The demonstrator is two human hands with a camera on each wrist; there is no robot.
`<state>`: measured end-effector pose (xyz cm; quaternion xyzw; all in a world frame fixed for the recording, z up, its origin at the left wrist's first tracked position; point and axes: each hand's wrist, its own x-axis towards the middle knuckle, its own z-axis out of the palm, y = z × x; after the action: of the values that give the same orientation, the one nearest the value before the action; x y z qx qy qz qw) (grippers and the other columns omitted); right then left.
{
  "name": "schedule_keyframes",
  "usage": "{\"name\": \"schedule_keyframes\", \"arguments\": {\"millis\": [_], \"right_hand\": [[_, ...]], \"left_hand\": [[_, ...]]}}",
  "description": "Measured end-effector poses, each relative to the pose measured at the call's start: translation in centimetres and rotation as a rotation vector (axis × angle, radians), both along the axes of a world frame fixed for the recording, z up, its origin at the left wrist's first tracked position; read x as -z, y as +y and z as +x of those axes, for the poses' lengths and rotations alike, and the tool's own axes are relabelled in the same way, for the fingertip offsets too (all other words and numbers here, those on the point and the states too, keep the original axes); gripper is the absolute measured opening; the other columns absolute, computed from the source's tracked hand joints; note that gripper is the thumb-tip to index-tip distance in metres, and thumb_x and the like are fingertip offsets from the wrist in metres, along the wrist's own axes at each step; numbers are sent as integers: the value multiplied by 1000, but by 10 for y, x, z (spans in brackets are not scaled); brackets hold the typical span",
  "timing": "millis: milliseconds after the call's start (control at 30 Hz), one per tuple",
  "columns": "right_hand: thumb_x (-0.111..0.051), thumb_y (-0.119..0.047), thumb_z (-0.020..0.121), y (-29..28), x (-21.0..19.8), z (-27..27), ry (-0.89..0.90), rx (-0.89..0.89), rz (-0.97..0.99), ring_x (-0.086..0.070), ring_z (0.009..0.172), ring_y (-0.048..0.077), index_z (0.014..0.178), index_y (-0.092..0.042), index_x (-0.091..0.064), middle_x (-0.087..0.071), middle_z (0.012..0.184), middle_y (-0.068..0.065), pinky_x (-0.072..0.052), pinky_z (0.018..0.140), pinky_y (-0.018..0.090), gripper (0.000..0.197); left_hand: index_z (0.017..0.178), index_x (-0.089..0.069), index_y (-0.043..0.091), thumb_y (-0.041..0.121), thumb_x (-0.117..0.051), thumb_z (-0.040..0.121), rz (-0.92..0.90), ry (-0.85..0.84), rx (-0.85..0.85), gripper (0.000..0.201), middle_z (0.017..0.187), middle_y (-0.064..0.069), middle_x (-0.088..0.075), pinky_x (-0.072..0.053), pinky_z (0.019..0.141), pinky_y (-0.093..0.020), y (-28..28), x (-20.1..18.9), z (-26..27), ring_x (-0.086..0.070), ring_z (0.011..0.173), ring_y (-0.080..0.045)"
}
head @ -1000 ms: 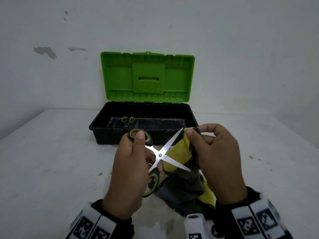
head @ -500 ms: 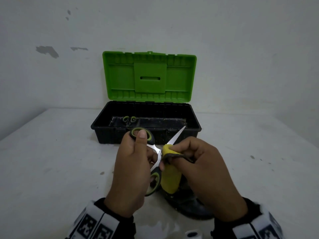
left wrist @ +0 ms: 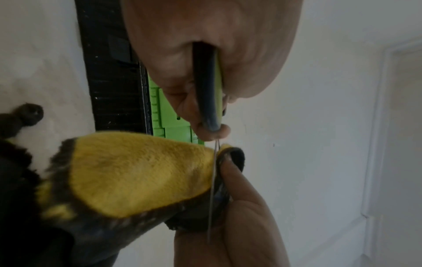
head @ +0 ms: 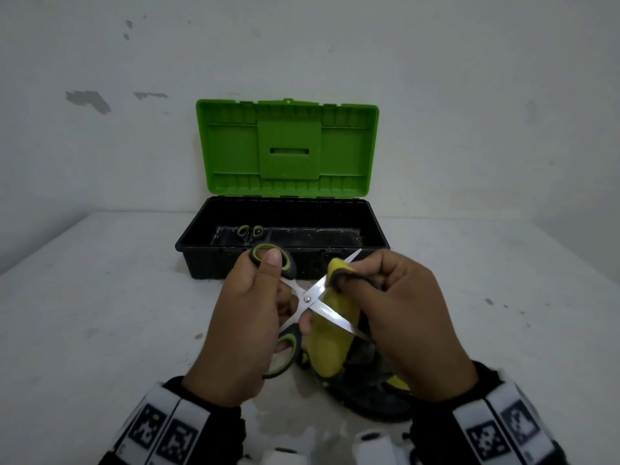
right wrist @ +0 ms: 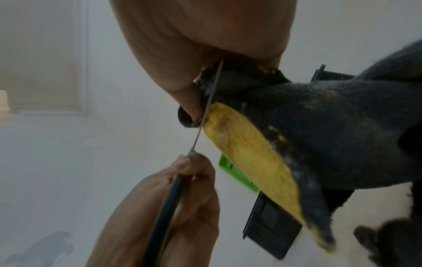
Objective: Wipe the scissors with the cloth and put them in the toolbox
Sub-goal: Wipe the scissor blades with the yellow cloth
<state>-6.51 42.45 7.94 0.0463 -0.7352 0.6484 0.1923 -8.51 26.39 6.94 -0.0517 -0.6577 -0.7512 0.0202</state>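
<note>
My left hand [head: 248, 317] grips the black-and-green handles of the scissors [head: 307, 298], thumb through the upper loop, blades spread apart. My right hand [head: 399, 310] pinches the yellow-and-black cloth [head: 330, 344] around the upper blade, near its tip. The cloth hangs down to the table. In the left wrist view the thin blade [left wrist: 213, 180] runs edge-on between the cloth [left wrist: 137, 173] and my right fingers. In the right wrist view the blade [right wrist: 205, 112] passes between thumb and cloth [right wrist: 251, 153]. The toolbox [head: 201, 243] stands behind, with its green lid [head: 288, 149] raised.
A second pair of scissors [head: 249, 231] lies inside the toolbox at the left. The white table [head: 100, 313] meets a white wall just behind the box. Marker bands sit on both wrists at the lower edge of the head view.
My right hand slid the cloth down the upper blade toward the pivot, then back up toward the tip. The blades, nearly closed half a second ago, are spread apart again.
</note>
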Motion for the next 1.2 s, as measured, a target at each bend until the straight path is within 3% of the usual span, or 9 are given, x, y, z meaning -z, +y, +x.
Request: {"name": "schedule_keyframes", "arguments": {"millis": [133,300,367,467,533,667,767,1000,1200], "right_hand": [[-77,-11,82,8,-5,-4,-37,104,-73,-72,68,15,79,-7,-72,-75,70,6,-56,62,22,7],[-75,-13,84,-4,0,9,-43,16,-25,-72,72,34,70,-17,-70,-74,70,10,-60,71,49,15],[-76,-12,84,-1,-1,6,-25,20,-79,-72,72,36,73,-14,-71,-74,71,13,-59,70,50,12],[-75,-10,84,7,-7,-3,-48,106,-151,-60,50,11,73,-5,-67,-67,56,0,-48,50,22,14],[-72,-11,86,15,-11,-11,-55,154,-176,-49,39,2,71,-7,-66,-57,46,-7,-39,42,14,17],[-74,-23,86,32,-11,-17,50,317,12,-64,58,13,74,-20,-73,-69,61,-3,-52,56,27,12],[-74,-18,86,28,-15,-5,181,301,193,-68,66,3,76,-25,-72,-73,70,-10,-54,62,18,13],[-76,-19,83,-2,-4,4,281,75,562,-65,73,-2,83,-26,-74,-71,75,-16,-46,64,5,8],[-76,-17,83,-2,3,-9,205,211,488,-62,72,3,72,-22,-67,-65,68,-13,-39,59,5,15]], "left_hand": [[78,-54,26,39,-40,102,4,-17,12,30,56,1,-29,-27,37,-21,0,-1,3,-42,56,-26],[86,-54,18,39,-41,102,58,-54,43,29,59,0,-25,-20,40,-22,0,0,2,-35,57,-28],[85,-54,20,39,-40,102,56,-57,38,29,59,0,-25,-21,41,-22,1,-1,2,-35,60,-30],[83,-52,21,38,-40,103,41,-55,19,28,59,1,-25,-23,40,-20,1,-3,3,-33,63,-31],[84,-50,19,36,-39,103,40,-48,11,28,57,1,-24,-25,38,-18,2,-5,6,-38,54,-26],[86,-49,16,37,-38,103,-23,56,-46,29,48,5,-33,-32,35,-20,4,-7,12,-50,44,-24],[85,-48,19,35,-38,103,-56,147,-98,26,46,5,-40,-37,38,-18,5,-8,12,-56,44,-24],[89,-50,17,39,-37,94,-291,388,-156,26,63,-9,-58,-41,46,-10,15,-11,14,-57,49,-5],[89,-48,21,40,-37,93,-365,481,-185,23,66,-4,-62,-38,41,-10,15,-10,16,-58,47,-9]]}}
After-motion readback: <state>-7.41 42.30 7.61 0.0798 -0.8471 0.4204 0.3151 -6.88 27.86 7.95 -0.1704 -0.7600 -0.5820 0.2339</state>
